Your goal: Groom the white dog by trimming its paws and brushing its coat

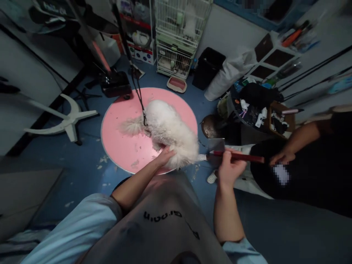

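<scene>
A white, fluffy dog (173,126) stands on a round pink grooming table (118,146), a black loop strap (141,102) reaching down to it from above. My left hand (165,157) is closed on the dog's coat at the end nearest me; whether a leg is inside the grip is hidden by fur. Off to the right, apart from the dog, my right hand (232,167) grips a slicker brush (247,157) by its dark red handle. The brush's flat grey head points left. Loose tufts of hair (134,163) lie on the tabletop.
Another person's hand (284,157) is close to the brush handle at right. Behind the table are a black vacuum-like floor head (115,84), stacked wire cages (176,47) and a black bin (209,66). A white stand base (70,121) is at left; a cluttered cart (253,110) stands right.
</scene>
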Action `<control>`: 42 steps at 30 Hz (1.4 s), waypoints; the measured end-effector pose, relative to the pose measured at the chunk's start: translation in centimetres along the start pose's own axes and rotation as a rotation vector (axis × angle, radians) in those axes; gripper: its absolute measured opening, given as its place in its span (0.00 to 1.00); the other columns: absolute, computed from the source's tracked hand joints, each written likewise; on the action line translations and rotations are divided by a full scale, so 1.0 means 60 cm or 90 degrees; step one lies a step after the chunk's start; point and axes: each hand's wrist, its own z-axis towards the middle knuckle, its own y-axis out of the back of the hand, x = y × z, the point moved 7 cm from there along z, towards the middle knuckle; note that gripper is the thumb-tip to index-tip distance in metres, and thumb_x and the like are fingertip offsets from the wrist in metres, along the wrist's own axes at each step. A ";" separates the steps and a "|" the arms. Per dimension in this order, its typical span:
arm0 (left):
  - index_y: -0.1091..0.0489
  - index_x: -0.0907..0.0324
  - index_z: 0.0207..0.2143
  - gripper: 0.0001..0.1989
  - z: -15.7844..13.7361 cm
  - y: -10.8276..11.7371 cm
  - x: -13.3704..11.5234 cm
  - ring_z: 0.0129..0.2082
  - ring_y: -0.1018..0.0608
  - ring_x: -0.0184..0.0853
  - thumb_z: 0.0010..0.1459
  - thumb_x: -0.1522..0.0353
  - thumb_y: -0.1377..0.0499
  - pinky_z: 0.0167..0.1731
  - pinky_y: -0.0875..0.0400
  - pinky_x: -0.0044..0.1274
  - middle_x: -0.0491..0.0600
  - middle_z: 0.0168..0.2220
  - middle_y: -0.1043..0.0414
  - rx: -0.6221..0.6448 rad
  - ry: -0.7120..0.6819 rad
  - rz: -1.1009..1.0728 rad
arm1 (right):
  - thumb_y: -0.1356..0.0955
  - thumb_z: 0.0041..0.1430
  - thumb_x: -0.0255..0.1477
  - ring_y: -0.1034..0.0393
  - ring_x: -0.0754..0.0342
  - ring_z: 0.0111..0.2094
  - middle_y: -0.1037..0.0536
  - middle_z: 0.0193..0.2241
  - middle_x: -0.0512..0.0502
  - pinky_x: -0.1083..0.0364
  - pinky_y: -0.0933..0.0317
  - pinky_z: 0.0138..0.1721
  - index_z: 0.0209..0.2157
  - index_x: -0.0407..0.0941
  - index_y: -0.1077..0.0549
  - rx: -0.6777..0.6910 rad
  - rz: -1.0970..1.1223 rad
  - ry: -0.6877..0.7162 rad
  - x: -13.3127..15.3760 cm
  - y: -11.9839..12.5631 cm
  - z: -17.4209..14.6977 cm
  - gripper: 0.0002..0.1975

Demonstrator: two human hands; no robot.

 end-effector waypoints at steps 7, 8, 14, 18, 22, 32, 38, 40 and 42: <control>0.27 0.62 0.37 0.21 -0.045 0.033 -0.011 0.29 0.24 0.36 0.37 0.67 0.30 0.32 0.31 0.25 0.49 0.31 0.24 -0.019 -0.063 -0.045 | 0.32 0.52 0.36 0.32 0.54 0.34 0.26 0.32 0.48 0.53 0.36 0.39 0.33 0.45 0.32 0.146 0.018 0.042 0.059 -0.082 0.016 0.10; 0.27 0.62 0.38 0.22 -0.050 0.036 -0.010 0.29 0.24 0.36 0.37 0.66 0.31 0.32 0.31 0.25 0.49 0.31 0.24 -0.023 -0.077 -0.059 | 0.32 0.52 0.36 0.32 0.54 0.36 0.26 0.34 0.47 0.52 0.36 0.40 0.34 0.45 0.33 0.145 0.035 0.065 0.068 -0.087 0.019 0.10; 0.27 0.63 0.36 0.22 -0.064 0.042 0.005 0.27 0.24 0.37 0.37 0.64 0.30 0.30 0.31 0.26 0.51 0.29 0.24 -0.086 -0.153 -0.143 | 0.31 0.49 0.37 0.31 0.54 0.30 0.25 0.29 0.48 0.52 0.36 0.35 0.31 0.44 0.31 0.408 -0.007 0.039 0.061 -0.161 0.012 0.11; 0.27 0.63 0.37 0.24 -0.069 0.035 0.024 0.28 0.23 0.38 0.37 0.63 0.30 0.31 0.30 0.27 0.52 0.31 0.24 -0.116 -0.177 -0.183 | 0.30 0.50 0.36 0.30 0.53 0.32 0.25 0.31 0.47 0.53 0.36 0.36 0.33 0.44 0.31 0.469 0.042 0.059 0.049 -0.177 0.021 0.11; 0.28 0.63 0.39 0.24 -0.075 0.028 0.037 0.29 0.23 0.38 0.38 0.63 0.30 0.31 0.30 0.27 0.52 0.32 0.24 -0.163 -0.211 -0.195 | 0.30 0.49 0.37 0.33 0.55 0.27 0.27 0.26 0.50 0.55 0.37 0.30 0.32 0.43 0.31 0.517 0.024 0.019 0.024 -0.179 0.026 0.12; 0.27 0.63 0.36 0.20 -0.084 0.030 0.093 0.26 0.24 0.36 0.38 0.66 0.31 0.30 0.31 0.26 0.51 0.30 0.24 -0.221 -0.230 -0.211 | 0.32 0.52 0.35 0.33 0.55 0.32 0.28 0.29 0.49 0.54 0.38 0.38 0.31 0.43 0.32 0.407 0.076 0.060 -0.008 -0.135 0.046 0.10; 0.28 0.64 0.39 0.23 -0.093 0.019 0.090 0.30 0.23 0.38 0.40 0.64 0.31 0.34 0.30 0.28 0.53 0.32 0.23 -0.186 -0.216 -0.205 | 0.30 0.47 0.39 0.34 0.55 0.27 0.29 0.25 0.50 0.54 0.38 0.32 0.30 0.42 0.31 0.554 0.070 -0.027 -0.038 -0.145 -0.008 0.14; 0.29 0.63 0.42 0.24 -0.091 0.023 0.094 0.33 0.22 0.40 0.41 0.64 0.32 0.36 0.30 0.29 0.54 0.36 0.23 -0.178 -0.223 -0.199 | 0.31 0.48 0.39 0.34 0.56 0.28 0.28 0.26 0.50 0.54 0.38 0.34 0.31 0.42 0.31 0.415 0.078 -0.015 -0.048 -0.126 -0.003 0.15; 0.29 0.63 0.43 0.24 -0.086 0.032 0.103 0.33 0.22 0.40 0.42 0.65 0.33 0.37 0.30 0.30 0.54 0.36 0.23 -0.165 -0.211 -0.189 | 0.31 0.48 0.40 0.33 0.56 0.30 0.27 0.28 0.49 0.55 0.38 0.35 0.32 0.42 0.31 0.391 0.097 0.003 -0.057 -0.121 -0.010 0.16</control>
